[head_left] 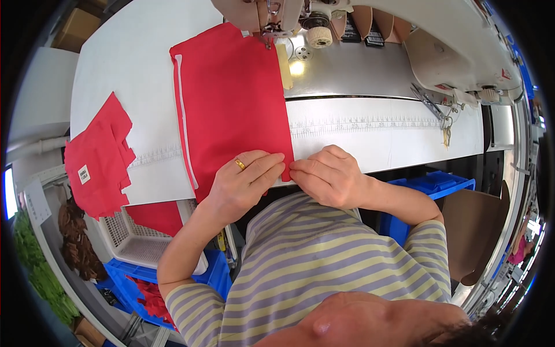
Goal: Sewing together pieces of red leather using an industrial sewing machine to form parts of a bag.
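A red fabric panel [228,98] with a thin white strip along its left side lies across the white worktable [381,139] and under the head of a sewing machine [272,20]. My left hand [251,179], with a ring, has its fingers curled on the panel's lower right part, gripping it. Beside it my right hand [326,176] pinches the panel's right edge near the table's front, its fingertips almost meeting the left ones. A stack of red cut pieces [98,165] with a small white label lies on the table's left.
Scissors [430,104] lie on the right by the metal machine bed [358,72]. Below the table are a white basket [141,246], blue bins [133,277] and another blue bin [428,182] on the right. Brown and green fabric heaps [75,237] are at far left.
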`<state>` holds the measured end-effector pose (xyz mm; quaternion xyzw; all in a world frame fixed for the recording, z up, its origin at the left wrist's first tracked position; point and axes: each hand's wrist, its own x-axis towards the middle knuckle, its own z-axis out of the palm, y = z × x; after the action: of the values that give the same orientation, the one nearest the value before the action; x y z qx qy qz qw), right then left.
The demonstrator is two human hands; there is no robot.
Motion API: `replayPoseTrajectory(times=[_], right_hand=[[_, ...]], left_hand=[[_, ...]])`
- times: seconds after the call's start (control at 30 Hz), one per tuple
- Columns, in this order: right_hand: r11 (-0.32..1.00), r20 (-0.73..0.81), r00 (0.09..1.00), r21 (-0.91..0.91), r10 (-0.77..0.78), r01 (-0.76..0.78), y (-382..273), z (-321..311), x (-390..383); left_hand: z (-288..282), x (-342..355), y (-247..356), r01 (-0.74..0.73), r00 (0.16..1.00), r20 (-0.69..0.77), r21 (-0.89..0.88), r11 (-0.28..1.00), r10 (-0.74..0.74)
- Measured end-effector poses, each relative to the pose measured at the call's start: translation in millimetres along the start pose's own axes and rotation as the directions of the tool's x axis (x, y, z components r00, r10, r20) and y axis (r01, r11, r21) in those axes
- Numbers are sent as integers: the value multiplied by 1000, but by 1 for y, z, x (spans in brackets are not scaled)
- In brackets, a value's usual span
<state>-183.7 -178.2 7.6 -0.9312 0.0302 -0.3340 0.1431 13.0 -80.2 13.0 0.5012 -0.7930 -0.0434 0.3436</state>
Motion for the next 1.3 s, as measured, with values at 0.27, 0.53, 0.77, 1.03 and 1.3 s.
replayPoseTrajectory(times=[0.27, 0.53, 0.77, 1.03, 1.3], right_hand=[[1000, 74, 997, 7, -14, 13, 30, -1, 21], [1000, 57, 998, -12, -18, 19, 59, 7, 39], [996, 31, 999, -90, -17, 20, 83, 10, 52], [991, 26, 999, -127, -45, 48, 107, 15, 62], [993, 133, 989, -112, 63, -48, 123, 11, 63]], left_hand=[[-2, 20, -33, -14, 1000, 4, 26, 1000, 14], [-2, 40, -66, -69, 997, -22, 60, 996, 71], [-1, 57, -88, -80, 996, -44, 93, 992, 84], [-8, 66, -101, -148, 987, 102, 228, 962, 127], [-2, 74, -114, -25, 999, -37, 129, 991, 30]])
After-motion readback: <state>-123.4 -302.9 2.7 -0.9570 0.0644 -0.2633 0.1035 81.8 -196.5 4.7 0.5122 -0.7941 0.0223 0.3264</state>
